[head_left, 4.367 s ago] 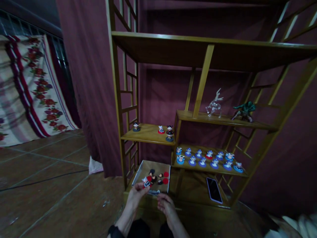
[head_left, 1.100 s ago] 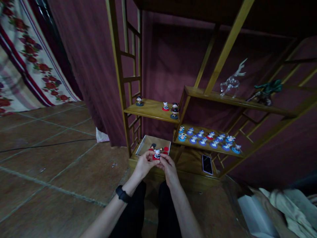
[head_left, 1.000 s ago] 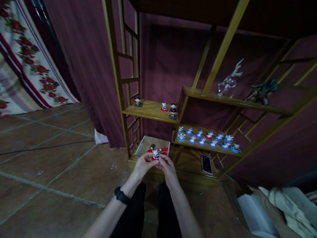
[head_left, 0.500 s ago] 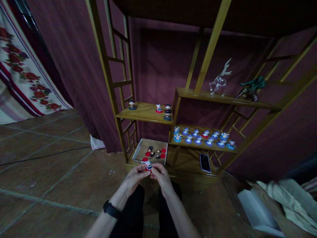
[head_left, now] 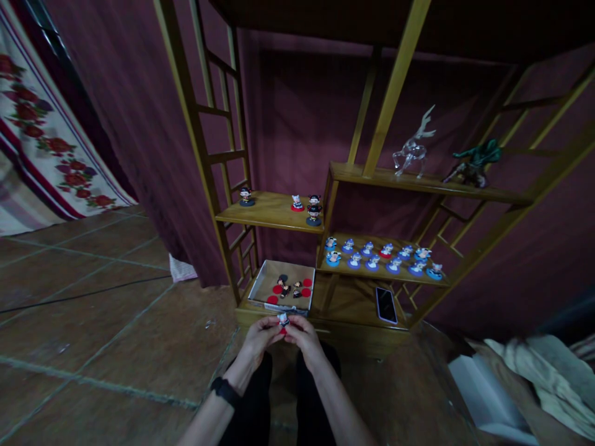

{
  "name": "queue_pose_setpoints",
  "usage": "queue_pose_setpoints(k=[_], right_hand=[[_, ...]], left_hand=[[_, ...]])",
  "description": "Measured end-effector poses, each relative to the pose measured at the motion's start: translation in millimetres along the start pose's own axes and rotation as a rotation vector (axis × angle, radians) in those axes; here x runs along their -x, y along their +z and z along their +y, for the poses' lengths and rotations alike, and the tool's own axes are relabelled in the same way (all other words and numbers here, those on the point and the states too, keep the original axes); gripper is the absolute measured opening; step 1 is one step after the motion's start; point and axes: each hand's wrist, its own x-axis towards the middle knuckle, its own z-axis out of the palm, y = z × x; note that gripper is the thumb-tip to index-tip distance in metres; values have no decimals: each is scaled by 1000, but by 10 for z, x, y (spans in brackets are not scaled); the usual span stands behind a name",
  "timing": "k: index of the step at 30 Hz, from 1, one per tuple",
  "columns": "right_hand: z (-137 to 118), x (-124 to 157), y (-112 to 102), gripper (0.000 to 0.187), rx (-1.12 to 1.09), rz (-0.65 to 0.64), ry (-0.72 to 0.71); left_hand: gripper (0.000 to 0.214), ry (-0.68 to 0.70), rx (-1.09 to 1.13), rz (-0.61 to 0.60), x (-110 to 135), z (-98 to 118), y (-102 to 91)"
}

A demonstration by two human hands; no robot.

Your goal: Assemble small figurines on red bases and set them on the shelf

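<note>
Between the fingertips of both hands is a small white-headed figurine (head_left: 283, 319) with a red base. My left hand (head_left: 260, 336) pinches it from the left, and my right hand (head_left: 302, 334) grips it from the other side; the fingers cover part of the base. Just beyond them sits an open shallow box (head_left: 258, 290) with several loose dark figurines (head_left: 285, 290) and red discs (head_left: 272, 300) inside. On the shelf (head_left: 269, 212) above the box stand a dark-haired figurine (head_left: 246, 196) at the left, a white one on red (head_left: 297, 202), and two dark-haired ones (head_left: 314, 215) at the right.
Two rows of figurines (head_left: 372, 262) fill the lower right shelf. Below them lies a phone (head_left: 386, 305). Higher up stand a clear deer figure (head_left: 413, 152) and a dark green statuette (head_left: 476, 162). Cloth and a white box (head_left: 488, 396) are on the floor at the right.
Both hands have moved slightly down and to the right with the figurine, away from the box's front edge. The figurines on the shelves stay where they were.
</note>
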Motion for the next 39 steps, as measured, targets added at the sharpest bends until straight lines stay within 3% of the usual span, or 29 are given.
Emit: queue_pose_setpoints(k=[8,16,25,31,39], right_hand=[[29,-74,-63,33,44,-56,-8],[-100,-77,-32,32,21,-50,23],[-337,-49,116,32,-129,-42,17],[-513,86,199,37,-237,-111,-1],[-623,154,284,35,-190,-74,-20]], left_hand=[[39,33,-31,66,-58,-48,44],[31,10,-8,-7,-53,24,42],[38,96,-6,-123,100,320,151],[43,165,-61,-77,166,438,147],[35,145,40,-87,303,581,237]])
